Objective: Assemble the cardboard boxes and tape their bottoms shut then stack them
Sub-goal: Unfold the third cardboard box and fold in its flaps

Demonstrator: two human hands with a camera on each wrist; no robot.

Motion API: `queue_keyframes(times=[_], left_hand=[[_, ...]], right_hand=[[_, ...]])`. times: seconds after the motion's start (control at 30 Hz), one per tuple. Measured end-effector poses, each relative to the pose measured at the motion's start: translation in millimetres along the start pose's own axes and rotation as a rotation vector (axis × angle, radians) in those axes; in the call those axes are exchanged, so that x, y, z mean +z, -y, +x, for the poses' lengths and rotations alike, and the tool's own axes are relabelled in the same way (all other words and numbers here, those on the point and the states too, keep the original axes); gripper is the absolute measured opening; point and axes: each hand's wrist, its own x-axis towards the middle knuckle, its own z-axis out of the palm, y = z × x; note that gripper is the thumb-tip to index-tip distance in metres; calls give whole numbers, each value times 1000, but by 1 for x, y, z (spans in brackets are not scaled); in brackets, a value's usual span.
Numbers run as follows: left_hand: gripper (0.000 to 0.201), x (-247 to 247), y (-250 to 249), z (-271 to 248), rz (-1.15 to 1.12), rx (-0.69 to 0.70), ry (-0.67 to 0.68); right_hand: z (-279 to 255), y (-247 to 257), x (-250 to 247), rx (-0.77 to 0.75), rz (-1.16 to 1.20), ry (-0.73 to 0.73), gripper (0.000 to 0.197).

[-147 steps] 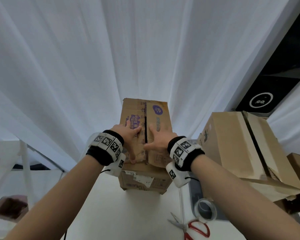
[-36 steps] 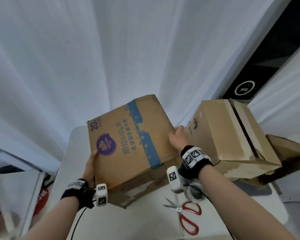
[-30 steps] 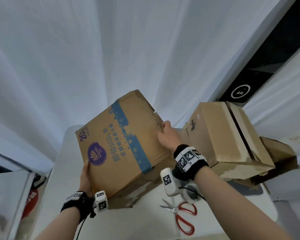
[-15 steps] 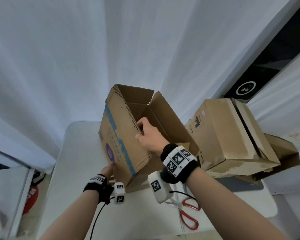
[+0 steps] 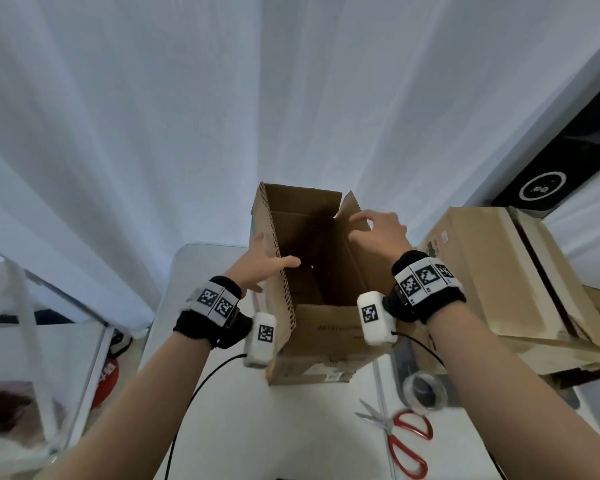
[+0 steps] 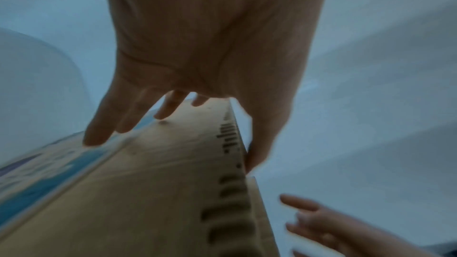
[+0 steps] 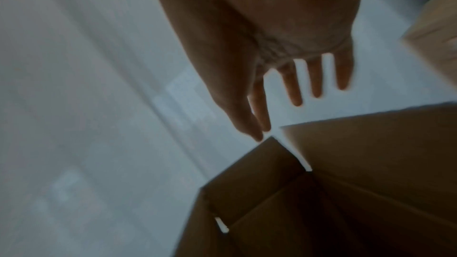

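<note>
A brown cardboard box [image 5: 326, 341] with blue print stands upright on the white table [image 5: 239, 427], top open and flaps raised. My left hand [image 5: 257, 261] holds the left flap [image 6: 148, 192], thumb inside and fingers on the outer face. The left wrist view shows the same hold by that hand [image 6: 210, 56]. My right hand [image 5: 378, 230] hovers at the top edge of the right flap. In the right wrist view this hand [image 7: 272, 46] has straight, spread fingers above the box [image 7: 346, 183] and grips nothing. The box's bottom is hidden.
A clear tape roll [image 5: 425, 393] and red-handled scissors [image 5: 406, 441] lie on the table to the box's right. More cardboard boxes [image 5: 499, 271] are piled at the right. A white curtain hangs behind, with a black panel [image 5: 568, 168] at the far right.
The box has been turned from bottom-up to upright with its open top towards me. My left hand moved up from its lower corner to the left flap; the right hand moved across to the right flap.
</note>
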Motion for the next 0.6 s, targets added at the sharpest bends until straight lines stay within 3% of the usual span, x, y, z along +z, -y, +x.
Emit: queue_keyframes(times=[0.1,0.3,0.47,0.6], left_hand=[[83,7,3,5,-61,12,0],[56,-14,17,5,-243,82,19],[78,-35,38,10,-26,235,-68],[64,-47,63,23,436,411,-229]], right_hand=[[1,-26,8,23,31,167,48],[1,-76,2,159,66,0,49],[3,-116,2,226,218,-89,53],[6,-136,13,231,326,-127,57]])
